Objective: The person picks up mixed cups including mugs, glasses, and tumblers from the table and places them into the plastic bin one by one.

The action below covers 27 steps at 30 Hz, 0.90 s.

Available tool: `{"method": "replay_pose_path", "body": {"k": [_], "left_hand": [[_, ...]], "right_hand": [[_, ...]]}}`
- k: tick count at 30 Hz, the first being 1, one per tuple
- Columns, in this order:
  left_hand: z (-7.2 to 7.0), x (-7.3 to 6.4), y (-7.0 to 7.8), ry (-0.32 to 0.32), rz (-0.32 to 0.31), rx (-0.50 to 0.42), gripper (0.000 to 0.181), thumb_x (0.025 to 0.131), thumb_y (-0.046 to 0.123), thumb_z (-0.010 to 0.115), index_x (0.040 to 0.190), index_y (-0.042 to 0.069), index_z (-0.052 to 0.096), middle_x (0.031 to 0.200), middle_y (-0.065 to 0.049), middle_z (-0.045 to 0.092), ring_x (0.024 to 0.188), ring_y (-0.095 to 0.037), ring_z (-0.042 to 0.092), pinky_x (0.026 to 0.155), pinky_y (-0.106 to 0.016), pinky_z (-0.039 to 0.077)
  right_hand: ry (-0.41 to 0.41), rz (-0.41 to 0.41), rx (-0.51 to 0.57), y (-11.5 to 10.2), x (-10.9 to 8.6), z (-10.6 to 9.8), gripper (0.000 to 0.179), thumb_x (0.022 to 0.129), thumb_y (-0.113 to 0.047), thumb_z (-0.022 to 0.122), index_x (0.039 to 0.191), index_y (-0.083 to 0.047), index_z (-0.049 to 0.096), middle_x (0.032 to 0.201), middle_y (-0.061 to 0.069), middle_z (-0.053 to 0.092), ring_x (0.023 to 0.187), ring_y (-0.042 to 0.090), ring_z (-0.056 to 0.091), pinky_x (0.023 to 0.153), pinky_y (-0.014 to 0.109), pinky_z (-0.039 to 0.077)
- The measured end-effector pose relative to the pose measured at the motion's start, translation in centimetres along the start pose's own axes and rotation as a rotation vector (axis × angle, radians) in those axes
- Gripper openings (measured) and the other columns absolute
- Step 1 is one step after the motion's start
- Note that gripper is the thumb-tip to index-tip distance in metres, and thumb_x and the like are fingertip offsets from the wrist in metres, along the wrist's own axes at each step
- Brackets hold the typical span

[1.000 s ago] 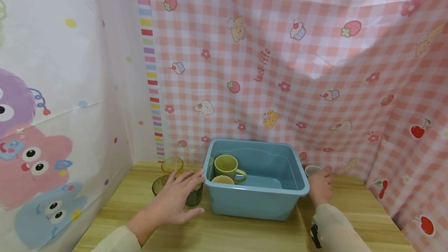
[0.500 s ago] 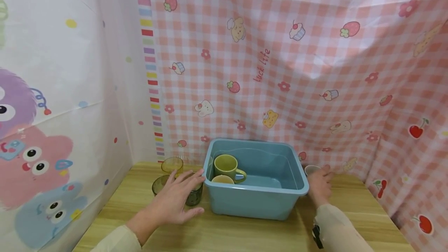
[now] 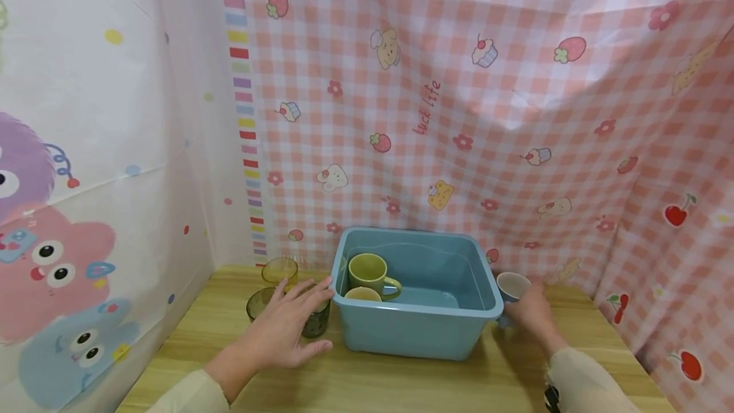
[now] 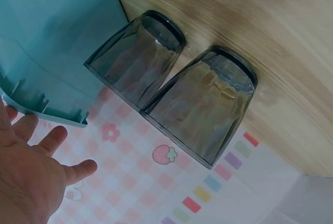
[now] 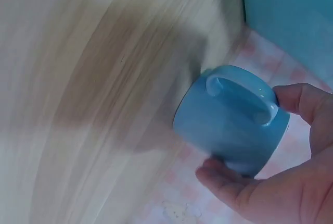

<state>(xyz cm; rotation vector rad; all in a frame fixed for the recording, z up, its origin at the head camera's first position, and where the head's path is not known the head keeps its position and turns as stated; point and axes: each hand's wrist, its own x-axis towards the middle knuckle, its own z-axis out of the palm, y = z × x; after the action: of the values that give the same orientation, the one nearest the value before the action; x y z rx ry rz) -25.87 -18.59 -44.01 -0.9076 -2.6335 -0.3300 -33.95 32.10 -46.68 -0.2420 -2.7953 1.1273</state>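
My right hand point(image 3: 536, 314) holds a blue mug point(image 5: 229, 117) beside the tub's right end. In the right wrist view the thumb lies by the mug's handle and other fingers against its opposite side. Whether its base touches the table I cannot tell. My left hand point(image 3: 281, 330) is spread, fingertips at the left rim of the blue plastic tub point(image 3: 413, 330). Inside the tub, at its left, are a green mug point(image 3: 367, 268) and a pale yellow cup point(image 3: 363, 295), mostly hidden by the tub's front wall. Two dark glass tumblers point(image 4: 200, 107) stand near the left hand.
Behind the tumblers stands an amber glass point(image 3: 280, 271) at the back left. The wooden table point(image 3: 401, 381) meets a pink checked cloth point(image 3: 413, 113) at the back and a white printed cloth point(image 3: 109, 132) on the left.
My right hand has shifted round to the mug's right and nearer side, showing more of the mug, and its forearm has swung right. My left hand stays at the tub's rim.
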Motion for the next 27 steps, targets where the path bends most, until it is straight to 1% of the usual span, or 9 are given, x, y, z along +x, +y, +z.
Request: {"method": "replay_pose_path", "body": {"k": [3, 5, 9, 13, 17, 20, 23, 25, 27], "left_hand": [[0.0, 0.0, 0.0, -0.004, -0.001, -0.004, 0.086, 0.093, 0.062, 0.075, 0.159, 0.014, 0.049, 0.173, -0.005, 0.040, 0.148, -0.043, 0.050, 0.116, -0.085, 0.030], [0.1, 0.0, -0.1, -0.005, -0.003, -0.004, 0.086, 0.093, 0.062, 0.075, 0.159, 0.014, 0.049, 0.174, -0.004, 0.039, 0.149, -0.043, 0.050, 0.116, -0.084, 0.030], [0.2, -0.1, -0.1, 0.000, -0.003, 0.004, 0.086, 0.093, 0.063, 0.074, 0.160, 0.015, 0.049, 0.173, -0.004, 0.040, 0.149, -0.042, 0.050, 0.116, -0.084, 0.030], [0.2, -0.1, -0.1, 0.015, 0.008, 0.008, 0.085, 0.093, 0.063, 0.074, 0.159, 0.015, 0.049, 0.173, -0.004, 0.041, 0.148, -0.042, 0.052, 0.115, -0.084, 0.031], [0.2, -0.1, -0.1, 0.022, 0.013, 0.006, 0.085, 0.094, 0.065, 0.072, 0.159, 0.014, 0.050, 0.172, -0.005, 0.041, 0.147, -0.042, 0.052, 0.115, -0.084, 0.032], [0.2, -0.1, -0.1, 0.021, 0.011, 0.004, 0.085, 0.094, 0.065, 0.072, 0.159, 0.014, 0.050, 0.173, -0.005, 0.041, 0.147, -0.042, 0.052, 0.115, -0.084, 0.031], [0.3, -0.1, -0.1, 0.025, 0.011, 0.007, 0.085, 0.094, 0.065, 0.072, 0.159, 0.015, 0.050, 0.172, -0.005, 0.042, 0.147, -0.042, 0.052, 0.115, -0.084, 0.032], [0.3, -0.1, -0.2, 0.031, 0.014, 0.010, 0.085, 0.093, 0.064, 0.073, 0.159, 0.015, 0.050, 0.172, -0.006, 0.042, 0.147, -0.042, 0.053, 0.115, -0.084, 0.032], [0.3, -0.1, -0.2, 0.036, 0.018, 0.012, 0.085, 0.093, 0.064, 0.073, 0.158, 0.015, 0.050, 0.171, -0.006, 0.043, 0.146, -0.042, 0.053, 0.115, -0.083, 0.032]], "right_hand": [[-0.022, -0.048, -0.029, 0.8, -0.1, -0.8, 0.090, 0.087, -0.019, 0.082, 0.144, 0.023, 0.025, 0.132, 0.050, 0.050, 0.120, 0.064, 0.056, 0.106, 0.071, 0.048], [-0.041, -0.089, -0.038, 1.2, -0.1, -1.4, 0.081, 0.088, -0.015, 0.081, 0.142, 0.023, 0.033, 0.132, 0.049, 0.052, 0.120, 0.062, 0.057, 0.105, 0.070, 0.049], [-0.094, -0.150, -0.052, 2.1, -0.2, -2.4, 0.067, 0.093, -0.008, 0.073, 0.141, 0.026, 0.041, 0.138, 0.050, 0.053, 0.128, 0.063, 0.055, 0.106, 0.067, 0.052], [-0.148, -0.150, -0.046, 3.0, -0.4, -3.3, 0.066, 0.096, -0.005, 0.070, 0.145, 0.027, 0.039, 0.142, 0.050, 0.051, 0.134, 0.065, 0.052, 0.104, 0.063, 0.056], [-0.203, -0.132, -0.045, 3.9, -0.6, -4.2, 0.066, 0.101, -0.007, 0.068, 0.148, 0.027, 0.036, 0.143, 0.048, 0.052, 0.133, 0.063, 0.054, 0.099, 0.059, 0.059], [-0.241, -0.099, -0.038, 4.6, -0.7, -4.8, 0.064, 0.105, -0.011, 0.064, 0.148, 0.026, 0.037, 0.142, 0.047, 0.054, 0.129, 0.059, 0.060, 0.095, 0.055, 0.062], [-0.263, -0.080, -0.026, 5.3, -0.8, -5.4, 0.059, 0.108, -0.017, 0.061, 0.145, 0.025, 0.044, 0.132, 0.043, 0.064, 0.112, 0.046, 0.071, 0.085, 0.047, 0.063], [-0.274, -0.056, -0.002, 5.9, -1.0, -5.7, 0.058, 0.109, -0.022, 0.058, 0.143, 0.023, 0.047, 0.111, 0.032, 0.073, 0.094, 0.032, 0.072, 0.074, 0.039, 0.060], [-0.295, -0.026, 0.047, 6.5, -1.1, -5.8, 0.054, 0.111, -0.025, 0.056, 0.139, 0.021, 0.052, 0.083, 0.015, 0.069, 0.072, 0.017, 0.061, 0.061, 0.030, 0.051]]}}
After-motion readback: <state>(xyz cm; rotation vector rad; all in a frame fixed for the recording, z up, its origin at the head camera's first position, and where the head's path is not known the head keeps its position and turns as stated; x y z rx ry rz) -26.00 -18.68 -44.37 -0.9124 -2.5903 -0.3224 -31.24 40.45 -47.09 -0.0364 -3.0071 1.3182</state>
